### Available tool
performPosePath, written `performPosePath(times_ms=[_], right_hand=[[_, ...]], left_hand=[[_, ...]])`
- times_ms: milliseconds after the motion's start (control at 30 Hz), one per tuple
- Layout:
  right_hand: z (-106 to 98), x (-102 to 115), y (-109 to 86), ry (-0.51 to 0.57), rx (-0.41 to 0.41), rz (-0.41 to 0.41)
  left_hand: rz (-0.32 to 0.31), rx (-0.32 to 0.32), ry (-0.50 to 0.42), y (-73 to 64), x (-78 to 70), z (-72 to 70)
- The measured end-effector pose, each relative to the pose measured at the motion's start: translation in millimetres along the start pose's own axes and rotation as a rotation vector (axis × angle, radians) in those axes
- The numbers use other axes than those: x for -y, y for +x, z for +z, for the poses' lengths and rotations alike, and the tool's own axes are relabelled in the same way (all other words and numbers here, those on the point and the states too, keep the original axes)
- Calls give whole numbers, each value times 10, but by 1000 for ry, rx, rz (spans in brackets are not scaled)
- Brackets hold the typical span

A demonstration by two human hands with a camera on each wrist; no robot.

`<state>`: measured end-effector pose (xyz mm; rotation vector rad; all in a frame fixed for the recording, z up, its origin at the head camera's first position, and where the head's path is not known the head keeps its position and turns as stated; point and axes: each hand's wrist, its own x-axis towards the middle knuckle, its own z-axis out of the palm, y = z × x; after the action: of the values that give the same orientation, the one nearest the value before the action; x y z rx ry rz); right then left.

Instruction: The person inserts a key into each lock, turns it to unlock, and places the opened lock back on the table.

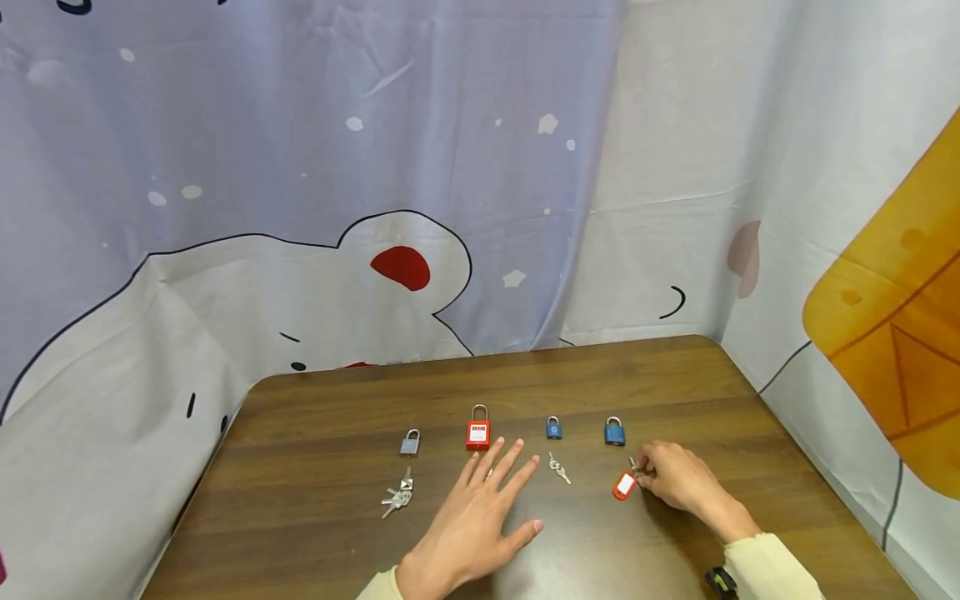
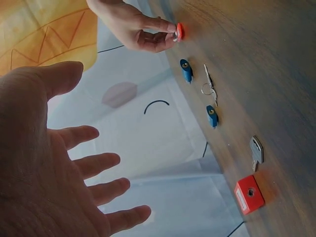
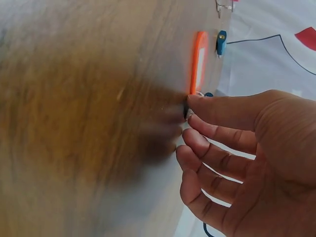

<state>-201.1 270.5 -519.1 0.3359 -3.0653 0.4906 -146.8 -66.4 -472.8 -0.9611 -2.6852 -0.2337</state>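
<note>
My right hand (image 1: 684,485) pinches the metal keys (image 1: 635,467) on a ring with a red key tag (image 1: 624,484), low at the tabletop; its fingertips hide part of them. Just beyond stands the larger blue padlock (image 1: 615,432). My left hand (image 1: 472,527), fingers straight and spread, is held over the table and holds nothing. A red padlock (image 1: 477,430) with a white label lies beyond its fingertips. Between that padlock and the hand is a grey key (image 2: 256,152), mostly covered in the head view. The smaller blue padlock (image 1: 553,428) has two small keys (image 1: 558,468) in front of it.
At the left lie a silver-grey padlock (image 1: 409,443) and a bunch of several keys (image 1: 399,493). The brown wooden table (image 1: 300,433) meets a printed curtain (image 1: 300,167) at its back and sides. A dark wristband (image 1: 722,582) sits at the right sleeve.
</note>
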Motion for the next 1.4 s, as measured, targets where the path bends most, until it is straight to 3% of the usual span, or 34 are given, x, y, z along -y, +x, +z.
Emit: performPosePath(times_ms=[233,467,900,1167,1400], right_hand=[[-10,31,32,19,-1,27],[27,48,69,27,-28,106],[76,69,113,73,-33,44],[114,111,123,75,-39,131],[127,130,147,39,-52,153]], left_hand=[[0,3,13,-3,-3,5],[-6,19,4,-10,-8,5],[-2,9,6,-14,3,21],[-20,49,-11,-12,-6,19],[-28,59,-10,-12,5,20]])
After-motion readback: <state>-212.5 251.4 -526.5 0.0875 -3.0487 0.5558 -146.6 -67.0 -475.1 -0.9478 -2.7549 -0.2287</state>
